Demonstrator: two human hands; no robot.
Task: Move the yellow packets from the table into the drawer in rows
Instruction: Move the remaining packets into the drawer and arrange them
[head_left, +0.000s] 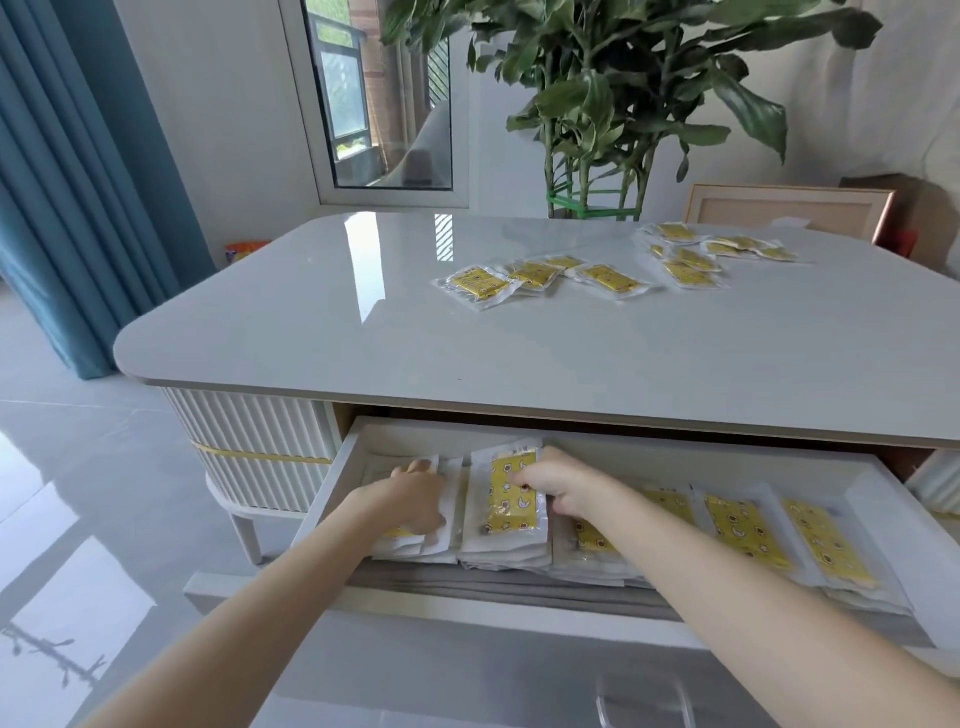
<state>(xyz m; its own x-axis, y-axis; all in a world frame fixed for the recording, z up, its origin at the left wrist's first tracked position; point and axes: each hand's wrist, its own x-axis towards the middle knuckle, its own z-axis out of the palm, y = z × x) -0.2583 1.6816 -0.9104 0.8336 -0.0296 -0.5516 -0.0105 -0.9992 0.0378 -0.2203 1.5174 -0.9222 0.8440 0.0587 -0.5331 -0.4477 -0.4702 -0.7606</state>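
Drawer (358, 447): pulled out below the near edge of the table (322, 332), holding packets in stacks side by side, left to right.

Left hand (415, 499): palm down on the leftmost stack (452, 488), fingers spread flat on it, gripping nothing.

Second stack (511, 499): just right of the first; top packet shows its yellow printed face, far end tilted up slightly.

Right hand (561, 488): at the right edge of that top packet, fingers curled narrow and pinching it.

Further stacks (743, 525): three more to the right in the drawer, yellow faces up, one partly hidden by the right forearm.

Loose packets, near group (540, 278): about five on the table, centre, overlapping.

Loose packets, far group (696, 254): a larger scatter at the far right of the table, overlapping; count cannot be told.

Plant (623, 104): behind the table's far edge.

Curtain (78, 182): blue, far left.
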